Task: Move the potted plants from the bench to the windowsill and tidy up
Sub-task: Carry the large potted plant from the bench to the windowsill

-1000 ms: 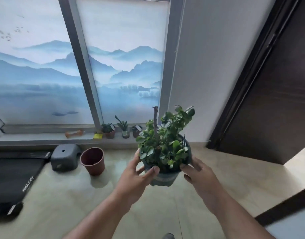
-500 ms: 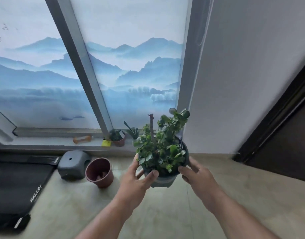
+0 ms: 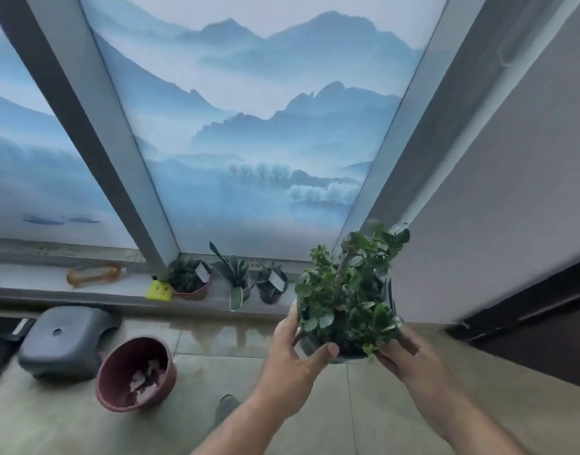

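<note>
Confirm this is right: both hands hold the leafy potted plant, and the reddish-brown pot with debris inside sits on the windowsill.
Not quite. The head view shows the reddish-brown pot on the floor, below the windowsill. The left hand and right hand do hold the leafy potted plant.

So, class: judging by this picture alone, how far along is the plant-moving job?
Done: three small pots stand on the sill. In hand: a leafy plant, held by the left hand and right hand. Left: setting it down; a brown pot on the floor.
</note>
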`<action>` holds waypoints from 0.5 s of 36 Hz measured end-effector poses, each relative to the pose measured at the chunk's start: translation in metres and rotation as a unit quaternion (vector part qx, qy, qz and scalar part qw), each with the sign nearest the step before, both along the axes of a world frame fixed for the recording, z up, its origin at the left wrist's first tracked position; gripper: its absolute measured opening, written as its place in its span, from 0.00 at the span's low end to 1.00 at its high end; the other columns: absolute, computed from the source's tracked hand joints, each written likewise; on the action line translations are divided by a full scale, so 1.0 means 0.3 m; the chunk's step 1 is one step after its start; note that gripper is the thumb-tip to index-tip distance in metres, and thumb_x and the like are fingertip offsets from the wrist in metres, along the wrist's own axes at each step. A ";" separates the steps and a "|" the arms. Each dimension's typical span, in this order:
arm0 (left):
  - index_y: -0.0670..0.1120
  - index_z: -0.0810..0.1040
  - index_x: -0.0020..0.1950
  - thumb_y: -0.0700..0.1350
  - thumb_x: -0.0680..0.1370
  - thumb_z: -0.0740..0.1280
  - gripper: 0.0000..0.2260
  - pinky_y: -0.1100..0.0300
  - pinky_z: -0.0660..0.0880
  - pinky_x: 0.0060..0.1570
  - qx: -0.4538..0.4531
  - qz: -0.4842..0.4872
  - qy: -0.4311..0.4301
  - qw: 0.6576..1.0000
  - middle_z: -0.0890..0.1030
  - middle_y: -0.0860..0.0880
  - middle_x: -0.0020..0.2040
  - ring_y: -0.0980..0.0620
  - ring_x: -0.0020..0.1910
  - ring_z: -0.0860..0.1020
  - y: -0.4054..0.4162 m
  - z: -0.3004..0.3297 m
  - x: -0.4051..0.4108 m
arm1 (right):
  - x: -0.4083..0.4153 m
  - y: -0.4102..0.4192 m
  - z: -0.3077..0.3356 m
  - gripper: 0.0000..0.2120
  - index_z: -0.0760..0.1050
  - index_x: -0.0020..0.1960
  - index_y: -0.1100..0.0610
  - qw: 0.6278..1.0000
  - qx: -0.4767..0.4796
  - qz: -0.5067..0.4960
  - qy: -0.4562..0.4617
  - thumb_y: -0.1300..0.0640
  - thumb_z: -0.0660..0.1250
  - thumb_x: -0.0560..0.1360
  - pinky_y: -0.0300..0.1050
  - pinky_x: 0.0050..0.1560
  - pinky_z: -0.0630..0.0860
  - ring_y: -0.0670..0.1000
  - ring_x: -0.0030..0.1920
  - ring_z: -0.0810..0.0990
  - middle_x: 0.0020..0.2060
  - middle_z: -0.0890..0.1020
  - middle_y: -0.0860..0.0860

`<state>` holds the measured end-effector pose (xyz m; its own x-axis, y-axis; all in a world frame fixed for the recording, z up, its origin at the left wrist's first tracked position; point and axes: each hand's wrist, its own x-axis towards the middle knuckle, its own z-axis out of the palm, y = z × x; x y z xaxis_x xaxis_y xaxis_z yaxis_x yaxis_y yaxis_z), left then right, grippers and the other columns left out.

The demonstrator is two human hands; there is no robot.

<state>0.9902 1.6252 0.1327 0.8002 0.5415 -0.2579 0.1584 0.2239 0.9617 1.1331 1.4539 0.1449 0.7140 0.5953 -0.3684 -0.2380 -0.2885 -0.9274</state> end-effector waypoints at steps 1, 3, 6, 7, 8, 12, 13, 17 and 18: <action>0.88 0.61 0.55 0.54 0.72 0.77 0.33 0.74 0.71 0.56 -0.001 -0.004 0.004 1.000 0.69 0.76 0.63 0.78 0.60 0.70 0.031 -0.011 0.034 | 0.028 0.029 -0.017 0.19 0.80 0.66 0.44 1.000 0.000 -0.004 -0.001 0.55 0.72 0.76 0.41 0.64 0.77 0.46 0.64 0.81 0.63 0.84 0.45; 0.88 0.61 0.53 0.53 0.73 0.77 0.34 0.80 0.70 0.51 -0.009 -0.014 0.018 1.000 0.68 0.83 0.57 0.81 0.58 0.69 0.119 -0.089 0.136 | 0.124 0.110 -0.094 0.21 0.80 0.64 0.43 1.000 -0.017 -0.014 0.002 0.49 0.75 0.72 0.32 0.57 0.77 0.45 0.63 0.82 0.62 0.85 0.45; 0.82 0.62 0.60 0.51 0.73 0.77 0.33 0.83 0.68 0.49 -0.020 -0.019 0.032 0.999 0.67 0.80 0.60 0.83 0.58 0.67 0.212 -0.205 0.268 | 0.247 0.204 -0.206 0.32 0.80 0.64 0.43 0.999 -0.029 -0.019 0.010 0.37 0.80 0.62 0.31 0.53 0.78 0.44 0.62 0.82 0.61 0.85 0.45; 0.79 0.61 0.62 0.50 0.74 0.77 0.33 0.83 0.68 0.48 -0.019 -0.020 0.037 0.999 0.67 0.79 0.61 0.83 0.57 0.67 0.237 -0.257 0.309 | 0.288 0.228 -0.252 0.34 0.80 0.65 0.42 0.999 -0.029 -0.024 0.016 0.36 0.80 0.60 0.33 0.52 0.79 0.44 0.62 0.82 0.62 0.84 0.45; 0.78 0.61 0.63 0.50 0.74 0.77 0.33 0.84 0.68 0.48 -0.024 -0.020 0.046 0.998 0.67 0.78 0.61 0.84 0.57 0.67 0.256 -0.276 0.335 | 0.310 0.250 -0.272 0.35 0.79 0.66 0.42 0.999 -0.033 -0.028 0.021 0.35 0.80 0.60 0.36 0.54 0.80 0.44 0.63 0.82 0.63 0.84 0.45; 0.75 0.61 0.65 0.49 0.74 0.77 0.33 0.82 0.68 0.54 -0.043 -0.017 0.081 0.996 0.69 0.73 0.66 0.74 0.63 0.67 0.329 -0.483 0.482 | 0.452 0.350 -0.454 0.32 0.78 0.68 0.43 0.998 -0.035 -0.018 0.055 0.38 0.79 0.65 0.45 0.61 0.78 0.47 0.64 0.82 0.63 0.84 0.45; 0.74 0.61 0.65 0.49 0.74 0.77 0.33 0.77 0.69 0.59 -0.048 -0.013 0.090 0.995 0.71 0.73 0.65 0.72 0.63 0.69 0.348 -0.541 0.516 | 0.485 0.379 -0.502 0.30 0.79 0.67 0.43 0.998 -0.032 -0.015 0.060 0.40 0.79 0.67 0.43 0.60 0.79 0.47 0.64 0.82 0.63 0.84 0.45; 0.74 0.63 0.64 0.48 0.74 0.76 0.31 0.63 0.67 0.67 -0.049 -0.009 0.122 0.991 0.73 0.82 0.57 0.78 0.58 0.72 0.393 -0.780 0.629 | 0.599 0.461 -0.712 0.24 0.80 0.66 0.41 0.996 -0.012 -0.015 0.085 0.51 0.77 0.70 0.37 0.59 0.79 0.46 0.63 0.82 0.62 0.85 0.44; 0.75 0.63 0.63 0.49 0.74 0.77 0.32 0.65 0.68 0.65 -0.052 -0.004 0.127 0.991 0.74 0.81 0.57 0.76 0.59 0.72 0.405 -0.838 0.651 | 0.624 0.478 -0.765 0.25 0.79 0.66 0.41 0.996 -0.005 -0.010 0.092 0.52 0.76 0.71 0.37 0.60 0.79 0.46 0.64 0.82 0.62 0.84 0.44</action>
<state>1.1854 1.7468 -0.1185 0.7068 0.4949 -0.5055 0.3938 0.3183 0.8623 1.3204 1.5973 -0.0847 0.6462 0.5767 -0.4998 -0.4089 -0.2913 -0.8648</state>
